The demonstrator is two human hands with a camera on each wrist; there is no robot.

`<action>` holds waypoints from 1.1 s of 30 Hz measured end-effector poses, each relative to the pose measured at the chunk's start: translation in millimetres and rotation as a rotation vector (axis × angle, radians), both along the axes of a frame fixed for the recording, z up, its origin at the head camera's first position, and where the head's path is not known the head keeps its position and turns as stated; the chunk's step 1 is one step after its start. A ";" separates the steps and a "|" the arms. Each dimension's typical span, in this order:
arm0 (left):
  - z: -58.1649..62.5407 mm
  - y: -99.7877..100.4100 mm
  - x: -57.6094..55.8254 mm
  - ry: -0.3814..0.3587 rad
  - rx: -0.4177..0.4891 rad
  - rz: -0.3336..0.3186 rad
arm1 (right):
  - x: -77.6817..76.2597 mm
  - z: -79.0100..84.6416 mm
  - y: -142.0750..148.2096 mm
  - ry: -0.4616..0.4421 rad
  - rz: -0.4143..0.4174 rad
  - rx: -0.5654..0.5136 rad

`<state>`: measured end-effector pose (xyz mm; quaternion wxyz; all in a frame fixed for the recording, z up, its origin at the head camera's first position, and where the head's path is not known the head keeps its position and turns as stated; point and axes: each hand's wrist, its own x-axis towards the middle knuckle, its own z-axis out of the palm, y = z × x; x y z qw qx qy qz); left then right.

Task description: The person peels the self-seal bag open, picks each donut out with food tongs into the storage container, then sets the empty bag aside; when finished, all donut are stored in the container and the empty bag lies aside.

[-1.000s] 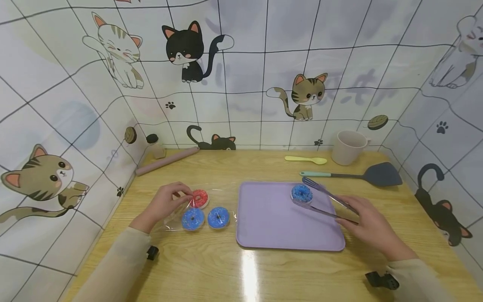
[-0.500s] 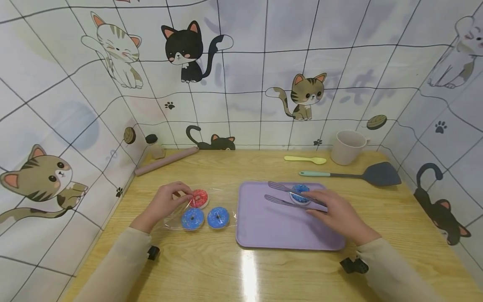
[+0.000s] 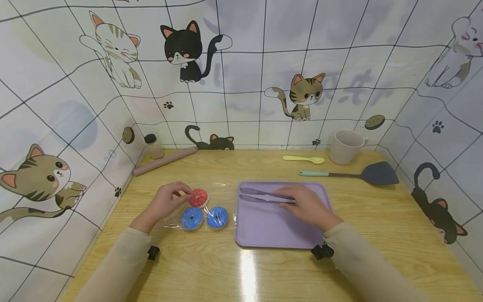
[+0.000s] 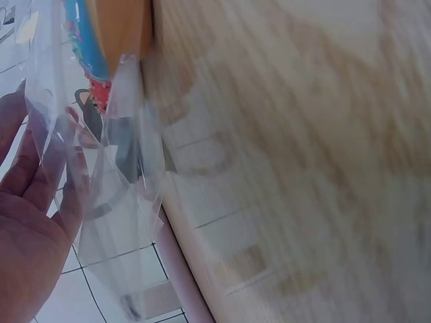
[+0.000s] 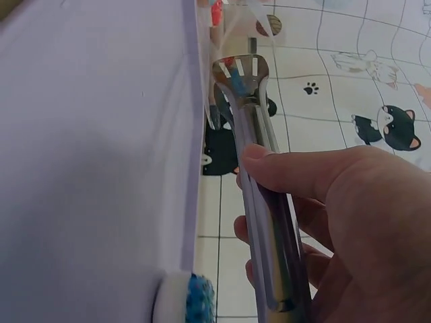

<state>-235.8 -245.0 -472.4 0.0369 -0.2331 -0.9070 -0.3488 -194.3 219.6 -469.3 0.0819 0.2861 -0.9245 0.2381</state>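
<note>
Gripping shiny metal tongs (image 5: 266, 229) with slotted tips in the right hand (image 3: 307, 205), over a smooth, round-cornered lilac tray (image 3: 264, 230). Pinching crinkled clear film (image 4: 111, 188) in the left hand (image 3: 167, 201), right beside a red sprinkled donut (image 3: 202, 194). Add two glossy blue donuts (image 3: 197, 220) near it, in or under film, hard to tell which. Catch another blue donut (image 5: 180, 299) by right wrist view only. Farther back on wood-grain worktop (image 3: 200, 272): smooth rolling pin (image 3: 166, 161), flat dark spatula (image 3: 379, 173), beige mug (image 3: 344, 147).

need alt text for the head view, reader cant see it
A person's right hand holds metal tongs over a purple tray. Left of the tray, their left hand pinches clear plastic around one red donut and two blue donuts.
</note>
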 end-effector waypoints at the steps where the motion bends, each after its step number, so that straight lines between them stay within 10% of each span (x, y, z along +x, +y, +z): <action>1: 0.4 0.1 0.5 -0.002 0.008 -0.002 | -1.1 -0.8 -3.8 -0.003 0.008 0.006; 33: 3.5 -1.1 4.5 -0.051 0.025 0.006 | 4.1 11.3 -39.0 -0.152 0.237 0.080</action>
